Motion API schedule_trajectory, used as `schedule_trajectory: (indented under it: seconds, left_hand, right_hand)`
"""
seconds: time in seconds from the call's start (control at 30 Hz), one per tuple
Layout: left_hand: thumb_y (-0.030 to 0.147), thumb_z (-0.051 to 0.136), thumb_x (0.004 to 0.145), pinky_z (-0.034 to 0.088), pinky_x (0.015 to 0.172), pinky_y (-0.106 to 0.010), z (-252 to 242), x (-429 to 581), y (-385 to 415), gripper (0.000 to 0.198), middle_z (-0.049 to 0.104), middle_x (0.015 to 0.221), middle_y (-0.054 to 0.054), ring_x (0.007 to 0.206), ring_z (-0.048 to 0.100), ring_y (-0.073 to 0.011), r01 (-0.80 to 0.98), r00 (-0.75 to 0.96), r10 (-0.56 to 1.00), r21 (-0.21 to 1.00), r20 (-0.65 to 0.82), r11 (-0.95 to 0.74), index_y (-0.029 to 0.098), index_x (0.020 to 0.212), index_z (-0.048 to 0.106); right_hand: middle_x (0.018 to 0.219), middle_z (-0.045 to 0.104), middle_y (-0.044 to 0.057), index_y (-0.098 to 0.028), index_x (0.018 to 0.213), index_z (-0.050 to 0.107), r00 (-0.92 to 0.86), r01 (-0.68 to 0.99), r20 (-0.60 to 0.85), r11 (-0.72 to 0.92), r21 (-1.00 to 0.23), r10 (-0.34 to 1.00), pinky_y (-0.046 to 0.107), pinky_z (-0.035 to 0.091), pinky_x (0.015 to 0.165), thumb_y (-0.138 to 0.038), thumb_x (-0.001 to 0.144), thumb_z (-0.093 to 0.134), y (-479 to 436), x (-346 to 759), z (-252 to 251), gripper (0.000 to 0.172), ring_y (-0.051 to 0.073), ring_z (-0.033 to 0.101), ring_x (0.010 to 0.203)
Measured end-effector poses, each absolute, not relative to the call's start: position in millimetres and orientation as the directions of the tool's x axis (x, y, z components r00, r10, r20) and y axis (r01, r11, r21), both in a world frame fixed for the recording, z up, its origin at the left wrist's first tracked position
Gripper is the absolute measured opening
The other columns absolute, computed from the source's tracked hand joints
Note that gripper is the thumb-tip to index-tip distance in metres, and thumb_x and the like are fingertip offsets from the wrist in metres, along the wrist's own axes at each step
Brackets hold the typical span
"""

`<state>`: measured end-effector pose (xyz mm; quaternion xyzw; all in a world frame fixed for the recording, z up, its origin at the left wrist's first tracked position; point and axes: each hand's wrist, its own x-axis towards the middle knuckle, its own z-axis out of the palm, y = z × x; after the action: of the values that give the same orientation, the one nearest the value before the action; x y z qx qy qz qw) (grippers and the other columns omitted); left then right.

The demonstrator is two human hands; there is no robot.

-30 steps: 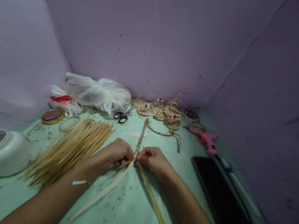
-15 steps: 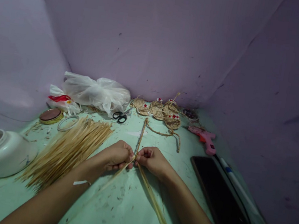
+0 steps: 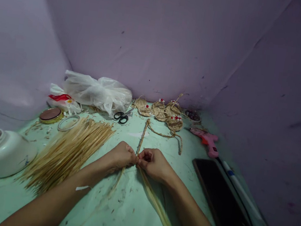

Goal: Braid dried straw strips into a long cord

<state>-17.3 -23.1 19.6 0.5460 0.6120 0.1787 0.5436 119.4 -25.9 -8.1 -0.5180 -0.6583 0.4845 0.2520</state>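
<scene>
A thin braided straw cord (image 3: 142, 139) runs from the middle of the table toward me, and both hands meet at its near end. My left hand (image 3: 125, 156) pinches the straw there from the left, and a pale strand trails below it, blurred. From the other side, my right hand (image 3: 152, 162) grips the same spot between thumb and fingers. A wider straw strip (image 3: 158, 204) hangs from under the right hand toward the front edge. The cord's far part bends to the right and ends in a loose tail. Fingertips cover the exact crossing of the strands.
Left: a bundle of dry straw (image 3: 68, 153), a white teapot-like vessel (image 3: 5, 153), a ring (image 3: 68, 123) and a round tin (image 3: 51, 115). Back: a plastic bag (image 3: 99, 92), scissors (image 3: 121, 117) and woven beaded pieces (image 3: 158, 110). Right: a pink glue gun (image 3: 208, 139) and a dark phone (image 3: 221, 199).
My left hand has drawn in closer against my right fingertips, turning slightly. Its loose strand has shifted and now drops from under the hand. My right hand stays nearly in place.
</scene>
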Motion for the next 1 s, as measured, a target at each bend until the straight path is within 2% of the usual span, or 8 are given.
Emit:
schedule_trajectory:
  seconds: [0.13, 0.37, 0.57, 0.63, 0.73, 0.83, 0.9, 1.0]
  left_hand:
    - [0.012, 0.047, 0.05, 0.007, 0.038, -0.021, 13.2, -14.7, -23.5, 0.019, 0.021, 0.033, 0.008, 0.036, 0.015, -0.0025, 0.487, 0.168, 0.878, 0.812, -0.448, 0.322, 0.016, 0.038, 0.033]
    - [0.008, 0.045, 0.047, 0.008, 0.037, -0.02, 14.0, -12.0, -25.7, 0.021, 0.021, 0.032, 0.008, 0.035, 0.017, -0.0023, 0.361, 0.142, 0.87, 0.843, -0.472, 0.398, 0.016, 0.035, 0.03]
    - [0.006, 0.045, 0.044, 0.016, 0.035, -0.018, 23.3, -14.8, -27.8, 0.009, 0.04, 0.034, 0.003, 0.033, 0.03, -0.0044, 0.28, 0.177, 0.834, 0.839, -0.523, 0.466, 0.009, 0.044, 0.053]
    - [0.006, 0.044, 0.043, 0.022, 0.036, -0.018, 22.9, -17.2, -27.0, 0.011, 0.045, 0.036, 0.001, 0.035, 0.035, -0.0055, 0.257, 0.22, 0.828, 0.849, -0.516, 0.462, 0.008, 0.045, 0.055]
    - [0.009, 0.047, 0.045, 0.022, 0.035, -0.018, 20.0, -23.0, -23.8, 0.007, 0.045, 0.036, 0.002, 0.033, 0.034, -0.0053, 0.219, 0.3, 0.809, 0.862, -0.505, 0.457, 0.01, 0.046, 0.054]
    - [0.017, 0.052, 0.048, 0.011, 0.031, -0.019, 17.5, -28.6, -20.5, 0.006, 0.04, 0.034, 0.005, 0.028, 0.025, -0.0038, 0.236, 0.341, 0.783, 0.854, -0.52, 0.464, 0.012, 0.052, 0.054]
    - [0.019, 0.053, 0.05, 0.008, 0.031, -0.019, 16.6, -30.3, -19.5, 0.009, 0.039, 0.035, 0.006, 0.027, 0.021, -0.0033, 0.244, 0.351, 0.775, 0.851, -0.525, 0.466, 0.012, 0.054, 0.055]
    - [0.017, 0.051, 0.049, 0.008, 0.032, -0.019, 16.0, -29.3, -20.3, 0.007, 0.037, 0.034, 0.006, 0.028, 0.02, -0.0027, 0.228, 0.358, 0.789, 0.866, -0.5, 0.446, 0.012, 0.053, 0.054]
  right_hand:
    - [0.058, 0.06, 0.003, -0.014, 0.065, 0.062, -0.28, 0.664, -0.106, 0.112, -0.739, 0.954, 0.02, 0.029, 0.047, -0.017, 0.062, 0.052, -32.7, 118.7, 5.2, 0.011, 0.01, 0.048, 0.052]
    - [0.068, 0.066, 0.012, -0.015, 0.069, 0.068, -0.183, 0.901, -0.193, 0.086, -0.426, 0.964, 0.024, 0.03, 0.049, -0.018, 0.063, 0.05, -58.7, 101.2, 41.3, 0.019, 0.018, 0.057, 0.06]
    - [0.071, 0.065, 0.015, -0.012, 0.076, 0.069, -0.238, 0.935, -0.242, 0.154, -0.32, 0.94, 0.025, 0.035, 0.056, -0.013, 0.063, 0.053, -74.8, 79.2, 43.9, 0.021, 0.02, 0.058, 0.063]
    - [0.068, 0.065, 0.013, -0.013, 0.074, 0.068, -0.285, 0.917, -0.244, 0.19, -0.35, 0.927, 0.026, 0.034, 0.053, -0.016, 0.063, 0.054, -73.2, 83.6, 45.2, 0.019, 0.019, 0.057, 0.06]
    - [0.057, 0.061, 0.007, -0.016, 0.064, 0.066, -0.354, 0.825, -0.249, 0.175, -0.537, 0.902, 0.024, 0.03, 0.047, -0.029, 0.064, 0.056, -60.8, 104.5, 48.2, 0.016, 0.015, 0.052, 0.051]
    - [0.059, 0.058, 0.004, -0.016, 0.067, 0.062, -0.167, 0.617, -0.165, -0.028, -0.787, 0.972, 0.023, 0.034, 0.048, -0.031, 0.07, 0.05, -42.5, 125.8, 46.0, 0.019, 0.012, 0.049, 0.053]
    - [0.062, 0.056, 0.003, -0.014, 0.07, 0.056, -0.099, 0.385, -0.297, -0.238, -0.892, 0.95, 0.022, 0.037, 0.05, -0.025, 0.07, 0.049, -34.7, 130.1, 41.4, 0.013, 0.011, 0.05, 0.054]
    - [0.058, 0.053, 0.002, -0.013, 0.067, 0.051, -0.292, 0.138, -0.528, -0.512, -0.848, 0.797, 0.023, 0.041, 0.05, -0.018, 0.07, 0.049, -34.6, 121.7, 34.8, 0.006, 0.01, 0.049, 0.05]
